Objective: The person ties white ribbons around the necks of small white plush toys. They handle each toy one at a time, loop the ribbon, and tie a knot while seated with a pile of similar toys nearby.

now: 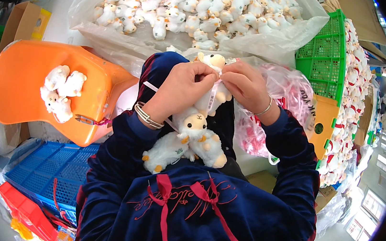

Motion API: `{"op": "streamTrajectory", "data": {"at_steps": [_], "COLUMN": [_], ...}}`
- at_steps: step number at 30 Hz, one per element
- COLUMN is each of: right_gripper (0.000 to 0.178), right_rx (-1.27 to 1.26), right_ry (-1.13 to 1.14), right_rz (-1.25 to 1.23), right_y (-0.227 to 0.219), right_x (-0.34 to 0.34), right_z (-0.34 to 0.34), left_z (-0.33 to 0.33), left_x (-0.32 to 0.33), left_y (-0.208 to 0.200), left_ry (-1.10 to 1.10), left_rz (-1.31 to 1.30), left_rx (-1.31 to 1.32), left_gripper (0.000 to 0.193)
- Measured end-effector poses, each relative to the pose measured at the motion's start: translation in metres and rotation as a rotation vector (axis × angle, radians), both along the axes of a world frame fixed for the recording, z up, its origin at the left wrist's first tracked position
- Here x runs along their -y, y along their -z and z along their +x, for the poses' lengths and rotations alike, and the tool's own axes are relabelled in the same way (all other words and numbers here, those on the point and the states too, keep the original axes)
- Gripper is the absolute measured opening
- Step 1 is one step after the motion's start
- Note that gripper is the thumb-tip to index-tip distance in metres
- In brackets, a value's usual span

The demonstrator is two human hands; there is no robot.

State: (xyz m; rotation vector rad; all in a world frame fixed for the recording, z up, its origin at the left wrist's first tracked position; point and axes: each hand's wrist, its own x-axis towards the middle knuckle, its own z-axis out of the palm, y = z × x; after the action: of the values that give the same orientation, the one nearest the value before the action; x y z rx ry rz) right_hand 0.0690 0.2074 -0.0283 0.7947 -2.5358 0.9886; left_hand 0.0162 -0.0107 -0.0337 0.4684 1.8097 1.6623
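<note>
We are pinching a pale ribbon [212, 99] between the narrowed fingertips of our left hand [187, 88] and right hand [246, 84], at the neck of a plush toy [214, 61] above our lap [228, 130]. If either pinch is loosening, the thin, smooth ribbon could be slipping or twisting; if we are shifting our seat, the toys [206, 147] leaning together on our lap could be tumbling. We are seeing fluffy white fabric on rounded bodies, with crinkled clear plastic [279, 45] lying beyond and a curved, glossy orange chair [12, 84] standing at left.
</note>
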Motion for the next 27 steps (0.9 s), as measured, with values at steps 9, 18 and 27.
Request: {"op": "streamTrajectory", "data": {"at_steps": [9, 18, 27], "right_gripper": [0.023, 0.023, 0.022], "right_rx": [-0.03, -0.009, 0.038], "right_ry": [0.007, 0.002, -0.015], "right_rz": [-0.084, -0.064, 0.009], "right_y": [0.007, 0.006, -0.003], "right_x": [-0.003, -0.002, -0.005], "right_z": [0.004, 0.006, 0.004], "left_z": [0.004, 0.003, 0.007], "left_x": [-0.005, -0.003, -0.005], "left_y": [-0.005, -0.011, -0.011], "left_ry": [-0.014, 0.037, -0.004], "left_rz": [-0.028, -0.016, -0.012], "left_rx": [-0.042, -0.127, -0.131], "left_gripper": [0.017, 0.015, 0.016]}}
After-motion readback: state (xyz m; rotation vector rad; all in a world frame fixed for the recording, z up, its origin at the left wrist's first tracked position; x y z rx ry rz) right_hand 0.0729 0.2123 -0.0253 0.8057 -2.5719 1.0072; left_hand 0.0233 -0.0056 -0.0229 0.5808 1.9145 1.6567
